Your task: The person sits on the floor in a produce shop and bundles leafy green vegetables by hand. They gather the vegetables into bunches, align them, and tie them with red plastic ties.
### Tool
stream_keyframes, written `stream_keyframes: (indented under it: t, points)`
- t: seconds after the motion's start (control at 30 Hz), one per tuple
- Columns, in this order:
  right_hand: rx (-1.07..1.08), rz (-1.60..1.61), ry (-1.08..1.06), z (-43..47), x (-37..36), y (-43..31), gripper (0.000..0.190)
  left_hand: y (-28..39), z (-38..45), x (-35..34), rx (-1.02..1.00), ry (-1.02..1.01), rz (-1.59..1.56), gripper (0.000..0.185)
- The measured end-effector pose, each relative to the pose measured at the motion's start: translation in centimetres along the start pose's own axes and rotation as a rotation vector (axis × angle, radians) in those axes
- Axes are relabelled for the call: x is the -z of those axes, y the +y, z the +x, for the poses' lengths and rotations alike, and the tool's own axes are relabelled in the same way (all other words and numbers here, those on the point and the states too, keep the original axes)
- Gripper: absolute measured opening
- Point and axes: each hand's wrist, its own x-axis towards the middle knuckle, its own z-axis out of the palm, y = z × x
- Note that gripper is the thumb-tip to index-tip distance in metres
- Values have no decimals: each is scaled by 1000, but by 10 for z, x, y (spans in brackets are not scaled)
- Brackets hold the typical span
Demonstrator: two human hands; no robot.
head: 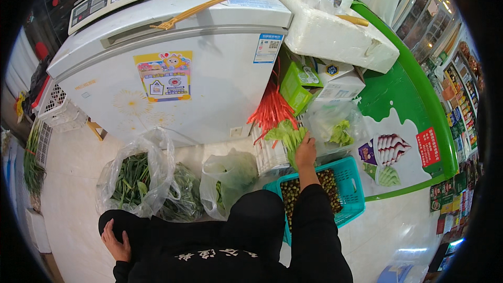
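My right hand [305,152] is closed around the stalks of a bunch of pale green leafy vegetables [290,135]. The bunch is above a white crate [271,153], close to a bundle of red plastic strips [275,104]. Beneath my right forearm is a teal plastic basket [349,188] with small round green-brown fruits [330,182]. To the right of the bunch, a clear plastic bin [336,150] contains a bag and loose lettuce leaves [341,133]. My left hand [116,243] lies on my left knee, holding nothing, its thumb apart from the fingers.
A white chest freezer [212,74] fills the space ahead, with a scale [110,2] and a bamboo back scratcher [212,4] on top. Bags of green vegetables [133,177] and a plastic bag of leaves [228,177] stand on the floor. A foam box [334,33] sits above cartons [340,80].
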Motion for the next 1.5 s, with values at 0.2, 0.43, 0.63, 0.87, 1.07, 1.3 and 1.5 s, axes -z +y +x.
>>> stream_keyframes:
  t: [0.2,0.43,0.63,0.87,1.07,1.3,1.5]
  points:
    - [23,-154,19,-4,4,2,61,9,5,-1,-25,-2,29,57]
    - [142,-37,41,4,-11,23,51,13,10,0,-29,1,19,55]
    - [314,-34,199,-2,5,13,44,9,6,1,-51,5,0,54]
    - [875,719,-518,-46,82,-106,16,16,10,10,-7,11,-30,51]
    - [1103,123,-1253,-169,-23,-225,31,69,43,-12,-223,-415,-449,49]
    - [842,809,-837,-215,-49,-262,32,165,44,-200,136,-805,-973,50]
    - [592,812,-1070,-176,-81,-245,36,182,71,-201,531,-995,-1619,25]
